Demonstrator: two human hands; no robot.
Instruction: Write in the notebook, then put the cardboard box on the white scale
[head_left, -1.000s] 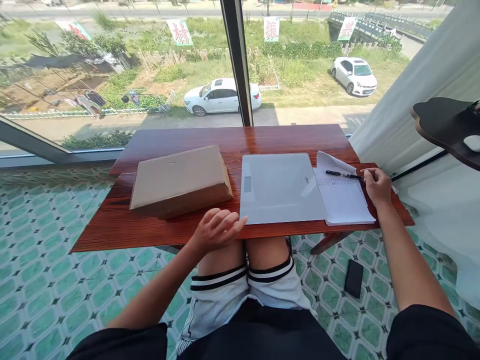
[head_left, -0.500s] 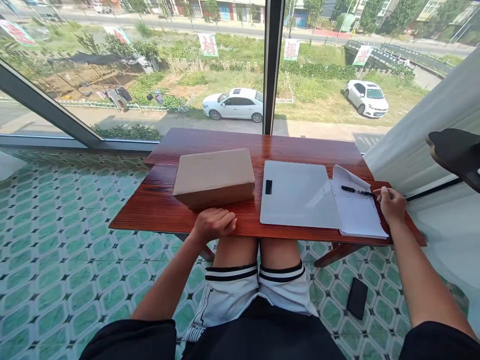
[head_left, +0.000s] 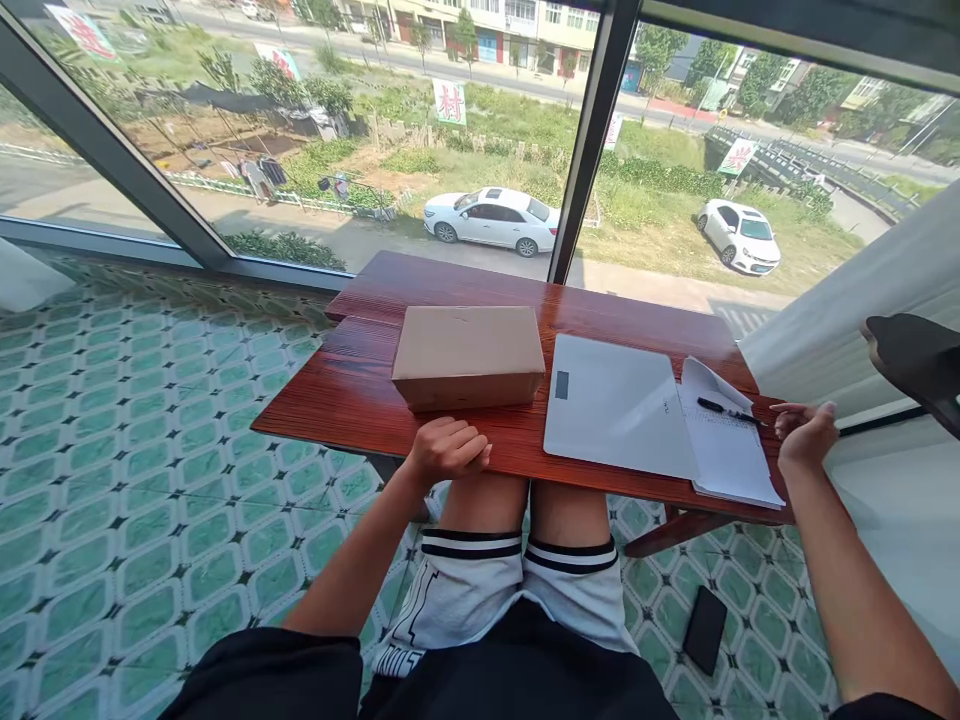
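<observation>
Right now the left hand (head_left: 448, 450) rests loosely curled and empty on the red wooden table (head_left: 337, 400), the closed brown cardboard box (head_left: 467, 355) untouched at its 12 o'clock; the right hand (head_left: 806, 435) hovers slack, the black pen (head_left: 726, 409) unheld at its 10 o'clock on the white notebook (head_left: 727, 455).

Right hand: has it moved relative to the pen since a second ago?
Yes. The right hand has drawn back from the pen toward the table's right edge; its fingertips were at the pen's tip, now a gap shows.

Bright daylight enters through the window (head_left: 480, 130); glare sheens the table (head_left: 360, 400). Wide-angle distortion bends the frame edges. Focus is sharp throughout.
</observation>
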